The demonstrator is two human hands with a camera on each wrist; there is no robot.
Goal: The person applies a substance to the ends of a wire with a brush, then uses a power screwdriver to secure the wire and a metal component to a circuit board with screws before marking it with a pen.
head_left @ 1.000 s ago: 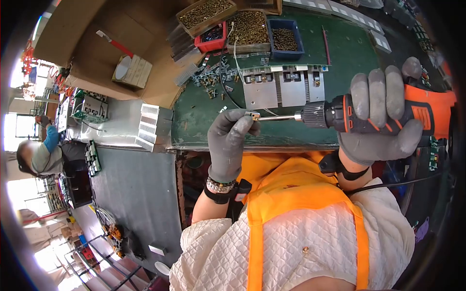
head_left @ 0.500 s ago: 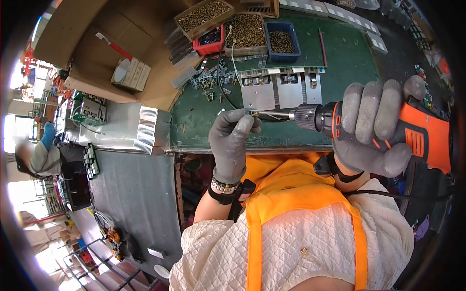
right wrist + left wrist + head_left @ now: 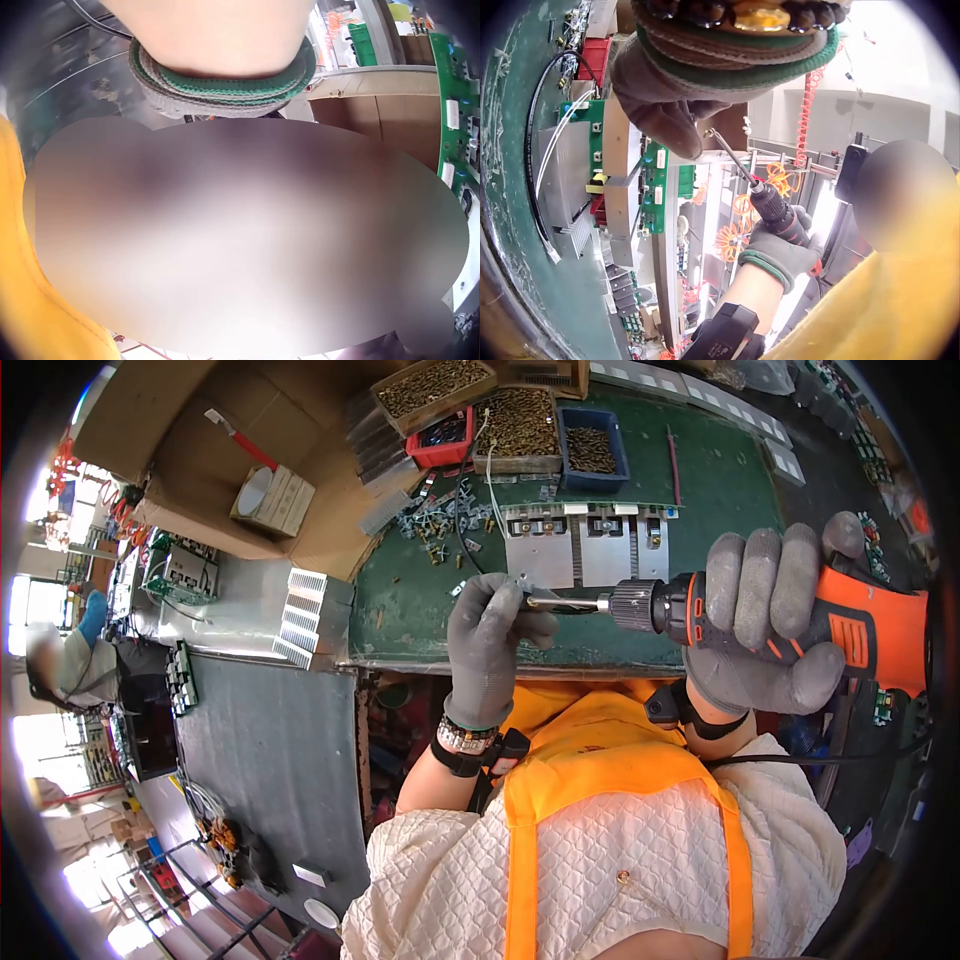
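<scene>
My gloved right hand (image 3: 765, 605) grips an orange and black power screwdriver (image 3: 875, 645), fingers curled around its body. Its long metal bit (image 3: 568, 603) points left, to the fingertips of my gloved left hand (image 3: 488, 645). Thumb and fingers there pinch a small brass screw (image 3: 709, 133), seen in the left wrist view right at the bit's tip; the fingers hide most of what they hold. Just behind the bit, on the green bench, lies a circuit board with silver heat sinks (image 3: 605, 563). The right wrist view is mostly blurred out.
Behind the board stand a blue bin (image 3: 624, 462), a red bin (image 3: 440, 456) and trays (image 3: 515, 464) of brass screws. Loose small metal clips (image 3: 445, 520) are scattered left of the board. A large cardboard box (image 3: 335, 490) stands farther left. A black cable (image 3: 461, 500) runs over the bench.
The drill has dropped slightly and its handle has tilted down. My left fingers have shifted their pinch, and the small clip seen at the bit tip earlier is now mostly hidden.
</scene>
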